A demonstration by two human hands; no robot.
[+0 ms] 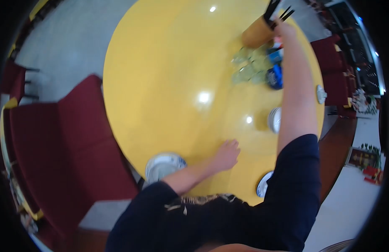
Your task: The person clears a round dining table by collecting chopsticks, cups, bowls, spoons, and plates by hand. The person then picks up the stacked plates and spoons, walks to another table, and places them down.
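Observation:
My right hand (284, 28) reaches far across the round yellow table (169, 84) to a tan holder (257, 32) full of dark chopsticks (275, 12), with its fingers closed around some of the sticks at the holder's mouth. My left hand (226, 154) rests on the tabletop near the front edge, fingers loosely curled and holding nothing. A blue-and-white plate (163, 164) lies just left of my left forearm.
Several clear glasses (249, 67) and a blue packet (275, 76) stand near the holder. A stack of white bowls (274, 119) sits beside my right arm, another plate (263, 184) at the front edge. Dark red chairs (60, 138) surround the table.

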